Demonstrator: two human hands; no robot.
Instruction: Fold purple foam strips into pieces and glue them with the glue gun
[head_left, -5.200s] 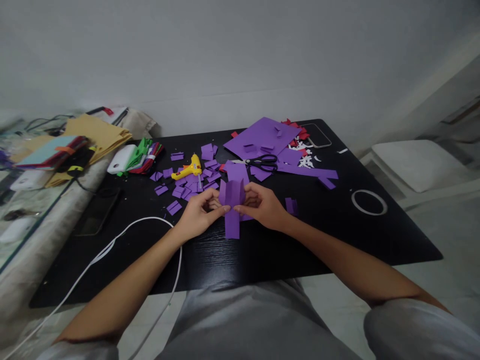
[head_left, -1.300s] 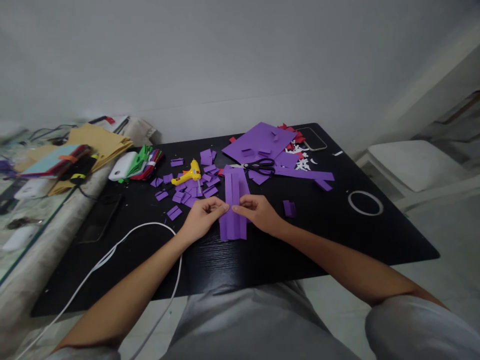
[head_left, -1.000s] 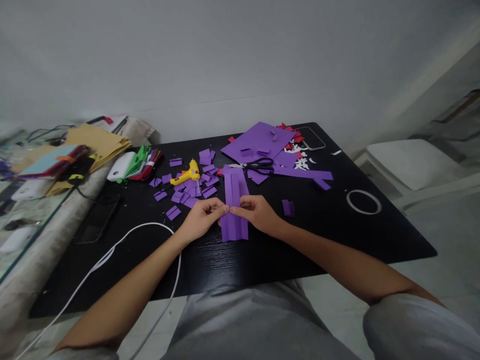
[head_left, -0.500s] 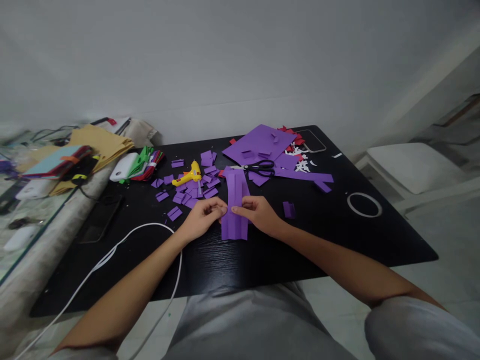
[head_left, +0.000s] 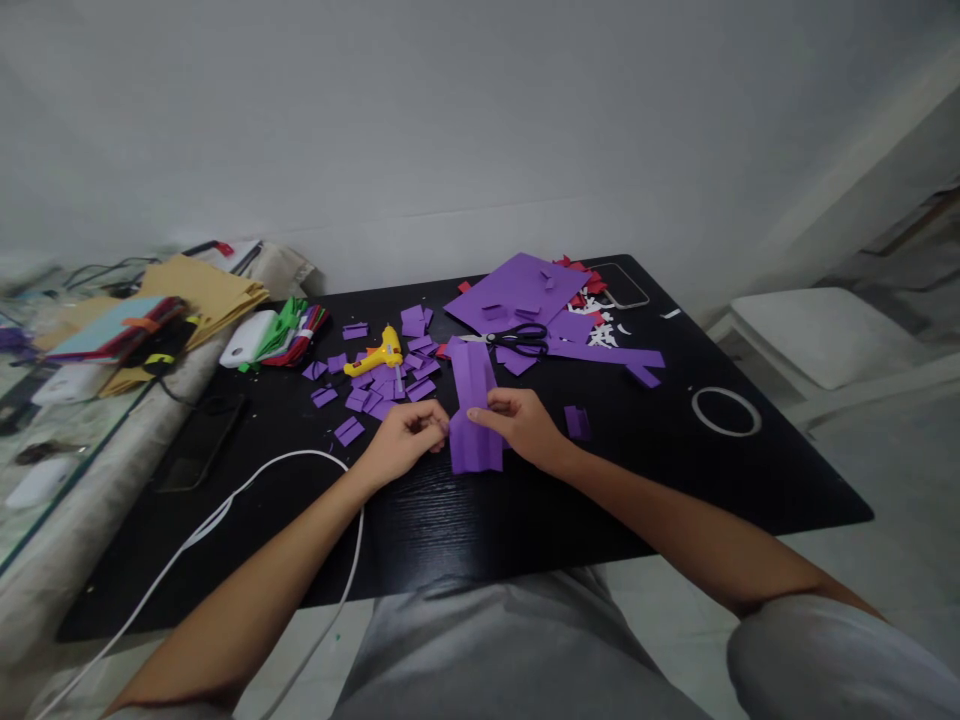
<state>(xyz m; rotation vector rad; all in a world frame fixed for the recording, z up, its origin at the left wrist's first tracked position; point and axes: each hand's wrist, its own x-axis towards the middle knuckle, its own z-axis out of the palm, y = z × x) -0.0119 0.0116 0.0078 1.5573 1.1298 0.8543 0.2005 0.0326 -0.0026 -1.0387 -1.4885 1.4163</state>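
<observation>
Over the front middle of the table I hold a creased purple paper strip (head_left: 474,452), with lengthwise folds. My right hand (head_left: 517,425) is closed on its right side, the thumb lying across the front. The curled fingers of my left hand (head_left: 412,432) pinch the left edge, where the paper bulges out towards them; the fingertips are partly hidden. Behind the strip lie black-handled scissors (head_left: 521,338), blades pointing left. To the left, a yellow glue gun (head_left: 377,352) rests among several small folded purple paper pieces (head_left: 366,398).
A large purple sheet (head_left: 517,285) and red and white scraps (head_left: 604,330) lie at the back right. A roll of tape or ring (head_left: 726,412) is on the right. A white cable (head_left: 262,462) crosses the left side, near a dark phone (head_left: 199,450).
The strip has tilted, its lower end shifting slightly right and up, and its left edge now bends out. My left hand has moved slightly left.
</observation>
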